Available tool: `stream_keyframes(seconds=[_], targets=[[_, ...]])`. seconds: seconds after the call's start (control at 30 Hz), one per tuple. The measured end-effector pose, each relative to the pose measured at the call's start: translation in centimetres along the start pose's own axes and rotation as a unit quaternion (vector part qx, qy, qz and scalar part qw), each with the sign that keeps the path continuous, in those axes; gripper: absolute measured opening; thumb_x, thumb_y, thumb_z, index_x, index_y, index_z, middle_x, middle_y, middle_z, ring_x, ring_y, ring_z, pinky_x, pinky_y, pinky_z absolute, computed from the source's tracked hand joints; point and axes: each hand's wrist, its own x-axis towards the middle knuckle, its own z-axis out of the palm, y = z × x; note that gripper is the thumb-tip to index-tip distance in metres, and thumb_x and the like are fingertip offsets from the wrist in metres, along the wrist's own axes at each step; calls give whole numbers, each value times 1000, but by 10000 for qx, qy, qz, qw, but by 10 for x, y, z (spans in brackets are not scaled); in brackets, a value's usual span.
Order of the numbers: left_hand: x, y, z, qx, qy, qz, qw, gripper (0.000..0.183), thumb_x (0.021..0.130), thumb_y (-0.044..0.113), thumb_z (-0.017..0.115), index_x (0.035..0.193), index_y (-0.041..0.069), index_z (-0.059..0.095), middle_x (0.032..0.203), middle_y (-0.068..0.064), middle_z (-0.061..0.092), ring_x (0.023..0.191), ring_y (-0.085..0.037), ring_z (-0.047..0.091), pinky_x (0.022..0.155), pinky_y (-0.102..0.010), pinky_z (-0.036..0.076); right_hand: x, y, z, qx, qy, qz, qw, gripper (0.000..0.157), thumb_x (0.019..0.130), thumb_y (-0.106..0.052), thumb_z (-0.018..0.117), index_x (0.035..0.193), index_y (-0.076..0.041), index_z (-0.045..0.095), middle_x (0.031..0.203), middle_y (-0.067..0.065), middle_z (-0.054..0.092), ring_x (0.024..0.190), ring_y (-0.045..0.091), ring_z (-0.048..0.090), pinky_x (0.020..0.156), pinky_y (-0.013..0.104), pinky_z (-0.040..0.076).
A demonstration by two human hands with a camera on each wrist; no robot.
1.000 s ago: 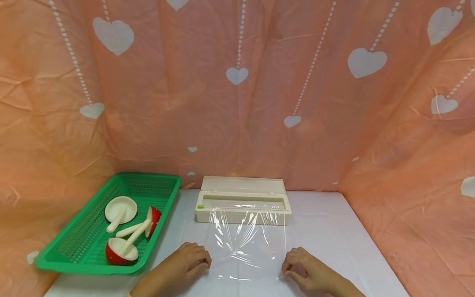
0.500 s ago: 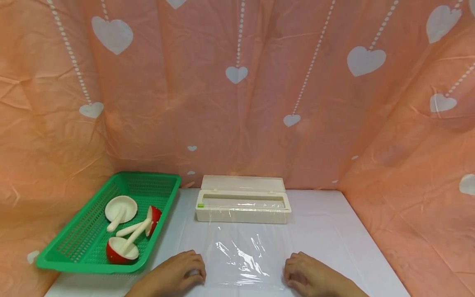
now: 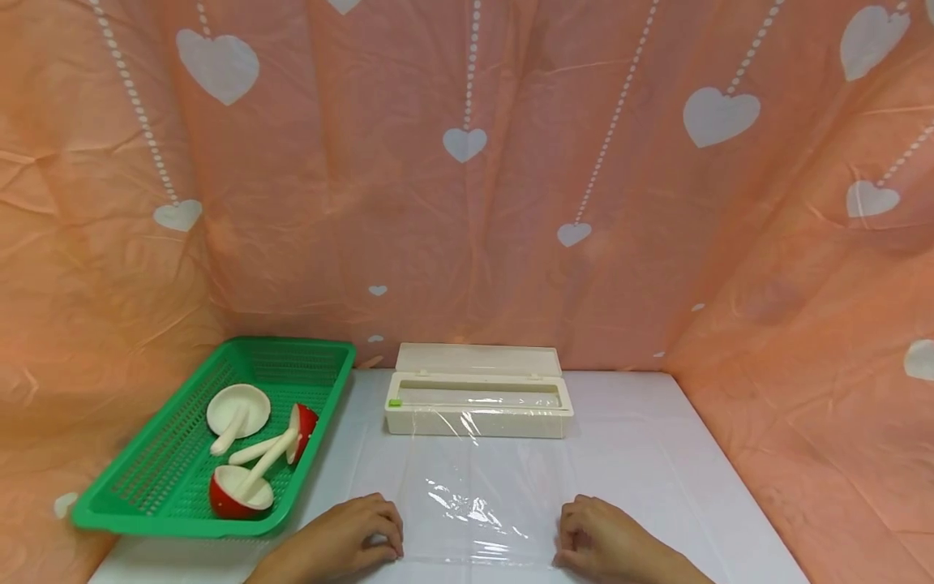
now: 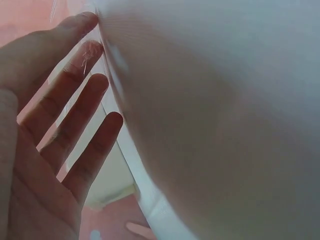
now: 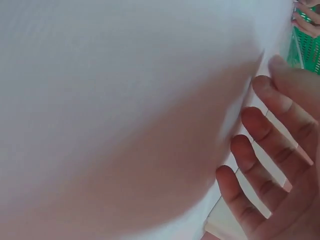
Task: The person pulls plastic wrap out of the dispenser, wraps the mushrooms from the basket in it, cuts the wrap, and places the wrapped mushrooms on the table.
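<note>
A sheet of clear plastic wrap (image 3: 474, 495) stretches from a white wrap dispenser (image 3: 474, 423) toward me, close over the white table. My left hand (image 3: 359, 531) pinches its near left corner between thumb and index finger; the left wrist view shows film wrinkling at the index finger (image 4: 86, 59), the other fingers loosely extended. At the near right corner, my right hand (image 3: 604, 535) holds the film's edge, with thumb and index fingertips close together in the right wrist view. The dispenser's lid (image 3: 477, 358) stands raised at the back, and a roll (image 3: 477, 397) shows inside.
On the left stands a green perforated basket (image 3: 182, 527). Inside it are several red and white mushroom-shaped pieces, one of them a white-faced cap (image 3: 248, 405) with its stem up. A peach curtain (image 3: 467, 243) with white hearts encloses the table (image 3: 642, 454) at back and sides.
Both hands have come slightly down and toward me, the left also a little outward. The plastic wrap, bunched with bright creases a second ago, now lies smoother and flatter. Dispenser and basket have stayed put.
</note>
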Motion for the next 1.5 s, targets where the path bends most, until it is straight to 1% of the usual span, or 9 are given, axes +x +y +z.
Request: stream_keyframes(seconds=[0.17, 0.33, 0.47, 0.57, 0.9, 1.03, 1.17, 1.37, 1.5], targets=[[-1, 0, -1, 2, -11, 33, 10000, 6, 101, 29, 78, 99, 31, 83, 103, 24, 66, 99, 3, 58, 85, -24, 55, -1, -3, -1, -81, 12, 225, 9997, 32, 91, -40, 86, 71, -36, 62, 76, -30, 48, 77, -11, 42, 69, 12, 39], [-1, 2, -3, -137, -201, -272, 9993, 5, 99, 29, 80, 100, 32, 84, 103, 25, 66, 98, 4, 57, 88, -25, 56, -3, -3, -1, -76, -90, 541, 9985, 33, 90, -37, 88, 73, -34, 60, 74, -27, 46, 74, -9, 40, 64, 13, 37], [-2, 2, -3, -303, -282, -452, 9981, 5, 99, 30, 80, 100, 32, 84, 104, 26, 65, 99, 4, 57, 90, -25, 56, -4, -4, -3, 116, -425, 1022, 9938, 25, 86, -35, 91, 90, -32, 66, 80, -24, 48, 77, -6, 44, 68, 18, 42], [-5, 1, -3, -371, -224, -454, 9980, 5, 100, 29, 79, 102, 31, 84, 106, 25, 66, 100, 4, 59, 90, -26, 57, -6, -6, -5, 208, -578, 1315, 9894, 29, 87, -36, 91, 106, -27, 71, 84, -23, 49, 82, -5, 47, 73, 22, 47], [-18, 2, -10, -1180, -496, -991, 9868, 14, 102, 35, 76, 114, 33, 83, 121, 22, 70, 115, -2, 63, 100, -31, 57, -12, -9, -5, -447, -594, 1123, 9909, 45, 86, -42, 89, 124, -20, 81, 89, -25, 52, 82, -4, 40, 71, 21, 40], [-23, -4, -10, -1312, -536, -857, 9862, 21, 104, 38, 72, 124, 34, 81, 131, 17, 71, 125, -7, 64, 102, -32, 57, -13, -10, -4, -518, -557, 1185, 9900, 47, 86, -44, 88, 126, -21, 80, 93, -23, 56, 82, -4, 39, 70, 21, 39], [-26, -9, -9, -1599, -425, -462, 9851, 27, 107, 34, 68, 131, 27, 79, 137, 7, 73, 133, -12, 64, 102, -30, 56, -14, -11, -5, -447, -539, 1288, 9892, 47, 86, -44, 89, 126, -22, 81, 94, -23, 57, 82, -4, 39, 70, 22, 39], [-32, -8, -13, -1935, 50, 43, 9811, 27, 109, 23, 66, 132, 17, 78, 136, -4, 74, 133, -17, 65, 104, -28, 55, -15, -11, -5, -400, -433, 1168, 9914, 44, 87, -43, 88, 125, -22, 80, 91, -24, 52, 84, -4, 40, 70, 23, 41], [-38, -10, -14, -1906, 322, 74, 9811, 24, 109, 19, 66, 128, 15, 79, 128, -2, 77, 124, -13, 69, 99, -26, 56, -16, -9, -5, -426, -368, 1109, 9922, 43, 87, -42, 88, 125, -23, 80, 90, -25, 52, 84, -4, 41, 70, 22, 41]])
